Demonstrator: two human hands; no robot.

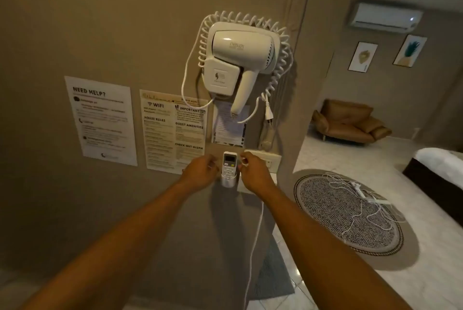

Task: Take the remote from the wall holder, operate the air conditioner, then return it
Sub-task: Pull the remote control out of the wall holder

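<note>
On the beige wall (112, 21), the remote (229, 163) sits in its holder (228, 182); my left hand (200, 171) and right hand (253, 171) flank it, fingers loosely curled, gripping nothing.

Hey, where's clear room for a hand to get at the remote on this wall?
Free: straight above the remote, below the small sheet. Crowded: left hand and right hand flank it; the holder cups its bottom, switch plate close right.

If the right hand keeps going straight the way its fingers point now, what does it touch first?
Most likely the small white remote with grey buttons standing in its silver wall holder. The right hand sits just beside it, fingers curled toward its upper edge, though depth is unclear.
</note>
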